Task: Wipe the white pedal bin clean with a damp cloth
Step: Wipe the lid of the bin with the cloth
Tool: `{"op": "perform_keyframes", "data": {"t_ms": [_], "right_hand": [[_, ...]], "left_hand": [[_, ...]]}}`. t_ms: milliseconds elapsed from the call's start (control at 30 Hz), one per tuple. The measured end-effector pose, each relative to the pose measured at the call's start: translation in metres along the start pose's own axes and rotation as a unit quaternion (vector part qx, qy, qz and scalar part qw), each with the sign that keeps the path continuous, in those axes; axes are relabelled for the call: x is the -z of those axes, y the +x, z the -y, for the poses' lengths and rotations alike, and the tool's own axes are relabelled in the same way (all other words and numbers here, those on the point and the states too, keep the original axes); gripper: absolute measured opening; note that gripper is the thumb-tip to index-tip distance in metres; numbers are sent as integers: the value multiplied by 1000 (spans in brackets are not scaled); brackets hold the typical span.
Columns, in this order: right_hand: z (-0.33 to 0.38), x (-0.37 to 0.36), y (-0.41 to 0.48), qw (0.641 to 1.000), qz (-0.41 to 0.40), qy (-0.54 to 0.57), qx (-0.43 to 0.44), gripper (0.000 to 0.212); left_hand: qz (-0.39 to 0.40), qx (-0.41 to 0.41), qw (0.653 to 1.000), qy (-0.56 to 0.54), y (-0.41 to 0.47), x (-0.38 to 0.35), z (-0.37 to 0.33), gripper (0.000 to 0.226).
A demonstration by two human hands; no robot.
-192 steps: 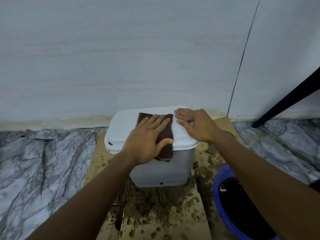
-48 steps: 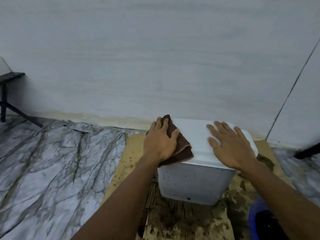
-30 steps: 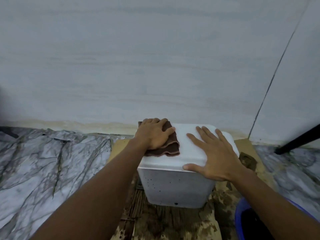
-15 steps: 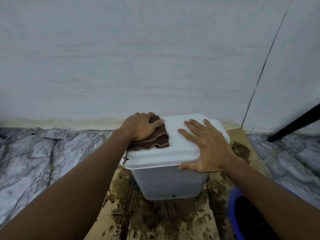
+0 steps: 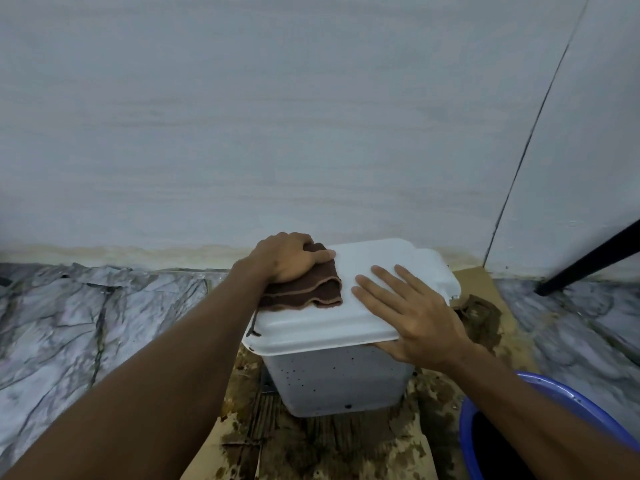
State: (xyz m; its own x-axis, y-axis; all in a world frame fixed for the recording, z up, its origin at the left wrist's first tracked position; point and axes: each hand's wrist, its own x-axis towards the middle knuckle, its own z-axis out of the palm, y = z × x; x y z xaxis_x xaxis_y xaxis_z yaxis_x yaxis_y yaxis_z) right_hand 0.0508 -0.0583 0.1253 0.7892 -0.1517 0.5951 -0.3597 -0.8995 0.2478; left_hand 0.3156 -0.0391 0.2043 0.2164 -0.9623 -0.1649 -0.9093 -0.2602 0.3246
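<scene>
Sitting on stained cardboard (image 5: 329, 445), the white pedal bin (image 5: 332, 379) has a blue bucket (image 5: 568, 403) near the right arm. Its smooth lid (image 5: 381, 268) is plain and its front is dotted. The left hand (image 5: 287, 258) curls around the soft brown cloth (image 5: 311, 289) on the lid. Just beside it, the right hand (image 5: 412, 317) lies flat, with fingers spread.

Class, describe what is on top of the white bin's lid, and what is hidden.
A brown cloth lies on the lid, at its left, gripped by the left hand. The right hand rests flat near its right edge. The lid surface beneath them is covered.
</scene>
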Motion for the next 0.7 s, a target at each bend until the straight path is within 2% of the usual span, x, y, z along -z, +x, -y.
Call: {"op": "perform_keyframes", "data": {"t_ms": [133,267,333,400,500,567,633,700], "right_hand": [[-13,-1,0,999,-16,27,13,61],[-35,-9,16,999,-32,32,-27,56],[-42,-12,21,997,-14,55,-53,61],[-39,-12,25,987,45,123,-92,72],[-26,-2,27,935,141,254,-205,90],[-15,5,31,893,173,321,-264,104],[-1,7,34,840,135,391,-352,103],[18,6,37,793,93,409,-441,96]], "left_hand": [[-39,16,999,21,-14,-3,5,73],[-93,63,994,-6,-33,0,15,77],[-114,103,988,-19,-45,-8,13,83],[-129,135,982,-35,-54,-17,8,85],[-135,162,976,-60,-56,-21,2,86],[-140,169,973,-66,-53,-20,1,86],[-135,165,974,-79,-51,-18,1,89],[-133,159,974,-87,-51,-16,3,92]]}}
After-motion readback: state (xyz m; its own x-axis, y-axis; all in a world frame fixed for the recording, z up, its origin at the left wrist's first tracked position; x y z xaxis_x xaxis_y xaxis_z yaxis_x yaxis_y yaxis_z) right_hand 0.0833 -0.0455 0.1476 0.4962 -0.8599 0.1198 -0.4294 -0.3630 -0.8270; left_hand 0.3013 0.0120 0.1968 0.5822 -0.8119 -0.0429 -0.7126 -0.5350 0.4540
